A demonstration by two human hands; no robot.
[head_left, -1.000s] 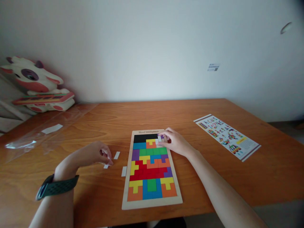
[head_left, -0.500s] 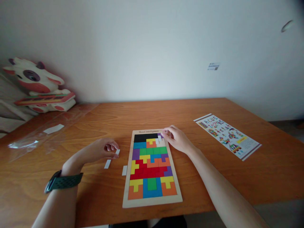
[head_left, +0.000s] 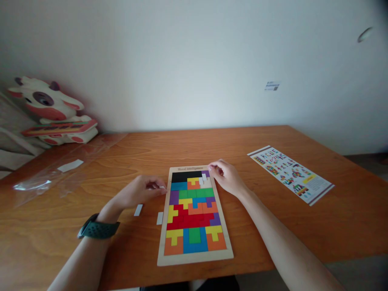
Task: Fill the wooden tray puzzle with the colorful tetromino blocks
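A wooden puzzle board (head_left: 196,258) lies on the table, its frame filled with bright block pieces. In its upper right part, small white pieces (head_left: 202,179) sit beside a bare patch, below a purple piece. My left hand (head_left: 148,188) pinches a small white piece (head_left: 163,187) between thumb and fingers at the board's left edge. Two more white pieces lie on the table: one white rectangle (head_left: 138,209) below that hand, another white rectangle (head_left: 159,218) against the board's left side. My right hand (head_left: 223,174) has its fingers curled together at the frame's upper right corner; whatever they hold is hidden.
A printed pattern sheet (head_left: 291,174) lies on the right of the wooden table (head_left: 242,145). At the left are a clear plastic bag (head_left: 45,182) with a white paper slip (head_left: 70,165) and a cow-shaped toy keyboard (head_left: 57,111). A wall rises behind the table.
My left hand has moved right with the white piece, from the table to the board's left edge. My right fingertips have shifted slightly, off the purple piece toward the frame's corner.
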